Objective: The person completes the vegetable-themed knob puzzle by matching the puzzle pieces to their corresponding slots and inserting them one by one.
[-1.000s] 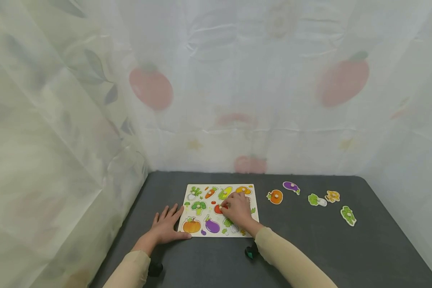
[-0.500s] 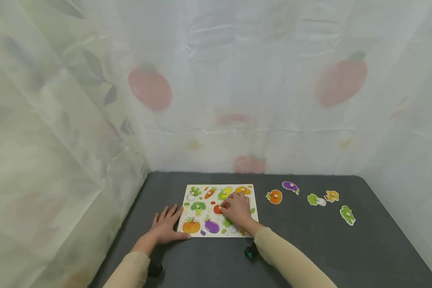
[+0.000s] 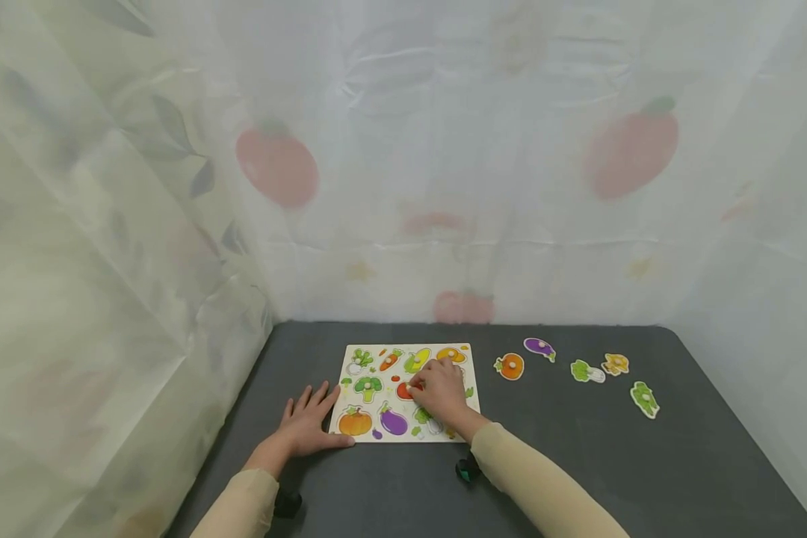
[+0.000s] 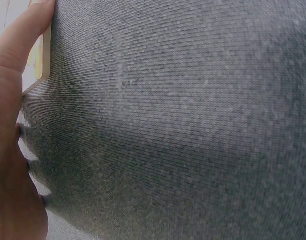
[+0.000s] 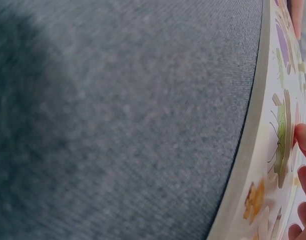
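Note:
A white vegetable puzzle board [image 3: 403, 439] lies flat on the dark table. My left hand [image 3: 308, 430] is spread at its left side, the thumb on the lower left corner and the other fingertips by the left edge. In the left wrist view the thumb [image 4: 15, 42] rests on that corner. My right hand [image 3: 444, 392] reaches over the board, thumb and fingertips pinching the red tomato piece [image 3: 403, 391], which they partly hide. Around it are a broccoli piece [image 3: 368, 386], a carrot piece [image 3: 390, 361] and a corn piece [image 3: 417, 361], all on the board.
Loose pieces lie on the table to the right: an orange round vegetable [image 3: 510, 366], an eggplant [image 3: 540, 348], a bok choy [image 3: 588, 371], a yellow-orange piece [image 3: 615, 364] and a green leafy piece [image 3: 645, 400]. Patterned white curtains [image 3: 551, 284] hang behind and beside the table.
The head view has shifted slightly, so the board and loose pieces appear a little further left. Both hands keep their places on the board.

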